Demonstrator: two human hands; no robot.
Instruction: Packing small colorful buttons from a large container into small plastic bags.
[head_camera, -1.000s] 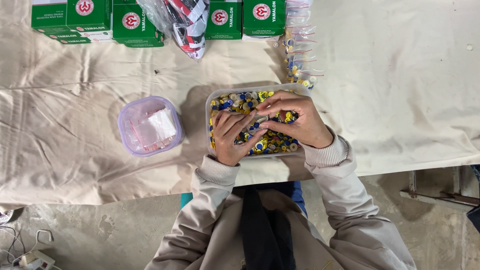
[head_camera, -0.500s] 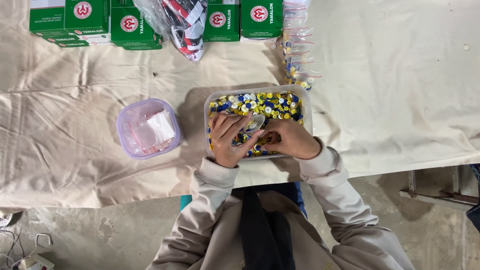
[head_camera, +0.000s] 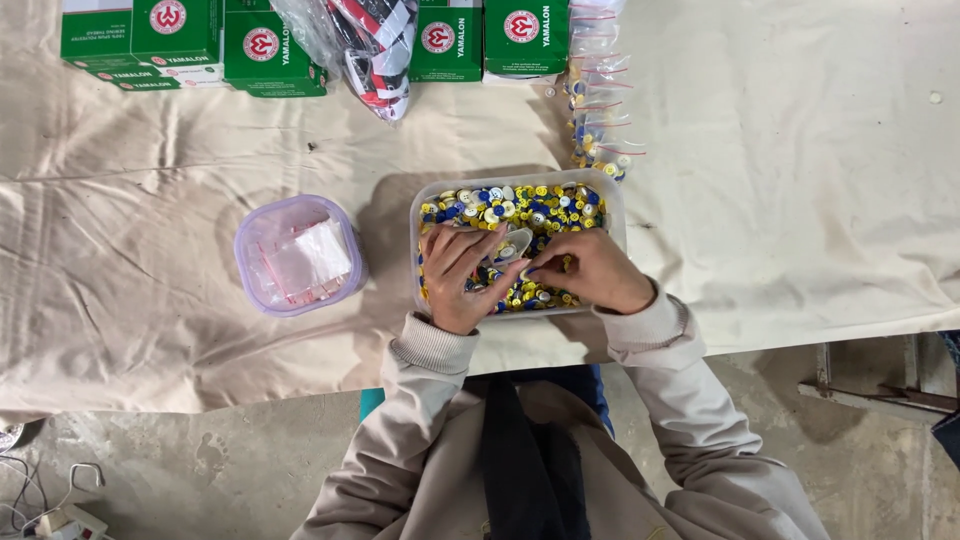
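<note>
A clear rectangular tub (head_camera: 612, 205) full of small yellow, blue and white buttons (head_camera: 530, 205) stands on the cloth-covered table. Both of my hands are inside it. My left hand (head_camera: 457, 275) holds a small clear plastic bag (head_camera: 516, 243) open above the buttons. My right hand (head_camera: 590, 272) pinches something small at the bag's mouth, fingertips touching the left hand's. What it pinches is too small to make out.
A round lilac tub (head_camera: 250, 262) with small clear bags in it sits to the left. Green boxes (head_camera: 180, 40) and a plastic bag of red, white and black items (head_camera: 365, 45) line the far edge. A row of filled small bags (head_camera: 595, 120) lies beyond the button tub. Concrete floor lies below the table edge.
My right hand drew back from the far part of the tub toward me and met the left hand at the small bag. The left hand barely moved.
</note>
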